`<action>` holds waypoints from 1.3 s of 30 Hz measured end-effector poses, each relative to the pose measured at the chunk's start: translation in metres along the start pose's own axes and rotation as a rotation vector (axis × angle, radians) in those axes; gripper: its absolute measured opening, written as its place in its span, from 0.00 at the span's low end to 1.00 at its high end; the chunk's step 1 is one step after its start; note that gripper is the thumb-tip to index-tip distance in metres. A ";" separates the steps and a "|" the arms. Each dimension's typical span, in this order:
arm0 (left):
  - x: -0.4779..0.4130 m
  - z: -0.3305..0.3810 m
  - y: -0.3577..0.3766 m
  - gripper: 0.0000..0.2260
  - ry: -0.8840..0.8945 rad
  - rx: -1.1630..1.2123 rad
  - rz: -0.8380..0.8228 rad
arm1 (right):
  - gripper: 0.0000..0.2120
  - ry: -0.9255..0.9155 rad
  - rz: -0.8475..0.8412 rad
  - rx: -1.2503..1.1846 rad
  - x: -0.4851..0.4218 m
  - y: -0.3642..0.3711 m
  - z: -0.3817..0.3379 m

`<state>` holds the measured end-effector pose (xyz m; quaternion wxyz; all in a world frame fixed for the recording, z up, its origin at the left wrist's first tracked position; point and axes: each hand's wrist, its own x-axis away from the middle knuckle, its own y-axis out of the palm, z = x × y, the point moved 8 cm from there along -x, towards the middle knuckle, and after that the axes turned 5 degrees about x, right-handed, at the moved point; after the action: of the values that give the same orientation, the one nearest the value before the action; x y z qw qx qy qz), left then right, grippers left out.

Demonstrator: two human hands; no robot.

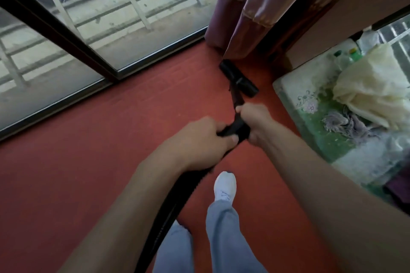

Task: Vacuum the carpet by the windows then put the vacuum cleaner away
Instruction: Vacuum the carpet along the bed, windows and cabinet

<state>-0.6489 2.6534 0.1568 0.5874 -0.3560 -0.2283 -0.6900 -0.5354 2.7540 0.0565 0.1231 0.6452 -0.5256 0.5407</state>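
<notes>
A red carpet (111, 139) runs along the sliding windows (93, 29). The vacuum's black floor head (238, 77) lies on the carpet in the corner, just below the purple curtain (248, 6). Its black wand (237, 97) rises toward me. My right hand (255, 122) grips the wand's upper part. My left hand (199, 139) grips the handle end just behind it, where the black ribbed hose (175, 201) begins. The hose drops past my left forearm and out of the bottom of the view. The vacuum's body is not in view.
A bed (310, 104) with a green floral cover stands at the right, with a cream cloth (372, 86) and grey fabric piled on it. My white shoe (225, 185) stands on the carpet under the hands. A wooden frame (332, 6) stands beside the curtain.
</notes>
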 end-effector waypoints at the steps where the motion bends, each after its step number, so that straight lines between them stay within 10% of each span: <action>1: -0.012 0.000 -0.003 0.11 0.031 0.038 0.058 | 0.08 -0.024 0.024 -0.002 -0.010 0.001 -0.013; 11: -0.073 -0.036 0.044 0.11 -0.009 0.257 0.119 | 0.19 -0.101 0.127 0.398 -0.060 0.001 -0.016; 27: 0.109 -0.062 0.071 0.10 -0.042 0.810 -0.553 | 0.16 -0.269 -0.258 1.216 0.116 0.058 0.018; 39: 0.034 -0.092 0.060 0.14 -0.063 1.074 0.138 | 0.16 -0.541 -0.078 1.292 0.063 0.113 -0.031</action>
<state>-0.6131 2.5516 0.1172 0.7236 -0.0402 -0.5424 -0.4249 -0.6540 2.6950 0.0745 -0.4009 0.7195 -0.0877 0.5603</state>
